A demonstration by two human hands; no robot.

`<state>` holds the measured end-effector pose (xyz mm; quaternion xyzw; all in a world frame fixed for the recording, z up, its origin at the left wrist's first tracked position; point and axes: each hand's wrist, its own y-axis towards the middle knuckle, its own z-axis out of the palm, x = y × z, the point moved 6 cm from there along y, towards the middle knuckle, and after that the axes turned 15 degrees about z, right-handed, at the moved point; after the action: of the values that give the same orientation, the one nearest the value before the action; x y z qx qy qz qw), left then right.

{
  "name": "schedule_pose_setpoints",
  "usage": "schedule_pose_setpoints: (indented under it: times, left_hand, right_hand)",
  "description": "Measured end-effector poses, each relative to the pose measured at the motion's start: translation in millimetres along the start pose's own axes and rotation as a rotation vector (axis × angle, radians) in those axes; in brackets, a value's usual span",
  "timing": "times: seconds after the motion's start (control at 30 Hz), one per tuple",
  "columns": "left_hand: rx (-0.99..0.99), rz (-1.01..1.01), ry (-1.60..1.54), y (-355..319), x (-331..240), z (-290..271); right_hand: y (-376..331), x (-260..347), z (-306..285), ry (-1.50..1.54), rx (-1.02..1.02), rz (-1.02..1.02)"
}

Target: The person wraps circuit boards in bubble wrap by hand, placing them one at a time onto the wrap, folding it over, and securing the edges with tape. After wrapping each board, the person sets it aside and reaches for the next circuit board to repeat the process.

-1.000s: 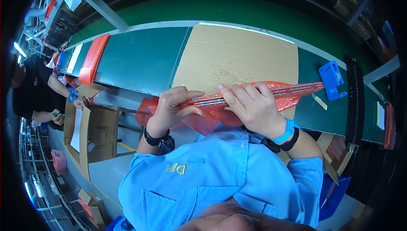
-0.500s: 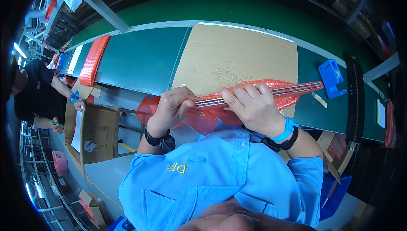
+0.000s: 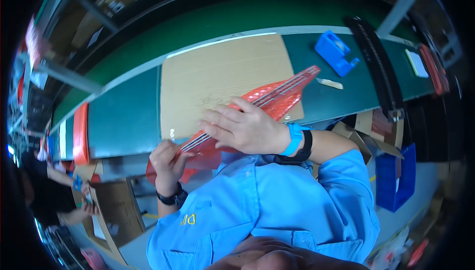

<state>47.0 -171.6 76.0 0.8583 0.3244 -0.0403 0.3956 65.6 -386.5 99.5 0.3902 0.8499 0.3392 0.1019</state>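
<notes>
Cardboard sheet (image 3: 222, 82) underlies red bubble bag (image 3: 277, 97); left hand (image 3: 168, 163) fingers clamp it, right hand (image 3: 242, 129) fingers spread flat.

Bright, even indoor light, strong fisheye warp

Glare streak along the far edge of the cardboard sheet (image 3: 222, 79); soft sheen on the red bubble bag (image 3: 269, 99). Faint shadows only. Straight bench lines bent into arcs, black vignette at the corners, dim smeared detail toward the rim, slight motion blur throughout.
</notes>
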Motion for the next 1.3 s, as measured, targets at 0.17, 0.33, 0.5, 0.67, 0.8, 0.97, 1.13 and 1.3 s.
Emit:
schedule_pose_setpoints:
  times: [0.17, 0.33, 0.5, 0.67, 0.8, 0.97, 1.13, 1.3]
  left_hand:
    - [-0.074, -0.029, -0.016, -10, 8, 1]
    - [-0.07, -0.035, -0.021, -10, 10, 3]
    - [-0.061, 0.137, 0.01, -19, -4, 4]
    - [-0.059, 0.135, 0.081, -36, -11, 4]
    - [-0.022, 0.118, 0.108, -31, -11, 4]
    - [-0.067, 0.083, 0.091, -29, -8, -2]
    - [-0.144, -0.027, 0.14, -21, 15, -4]
    - [-0.169, -0.49, 0.021, -12, 64, 32]
  right_hand:
    - [-34, -69, -43, 0.164, -0.365, 0.288]
    - [-92, -156, -27, 0.585, -0.203, 0.81]
    - [-101, -162, -7, 0.931, 0.046, 0.844]
    - [-109, -157, -1, 0.84, 0.053, 0.809]
    - [-115, -164, 5, 0.877, -0.003, 0.839]
    - [-112, -169, 9, 0.763, 0.109, 0.871]
    - [-57, -176, -8, 0.94, 0.091, 0.822]
    - [53, -226, 7, 0.46, 0.269, 0.765]
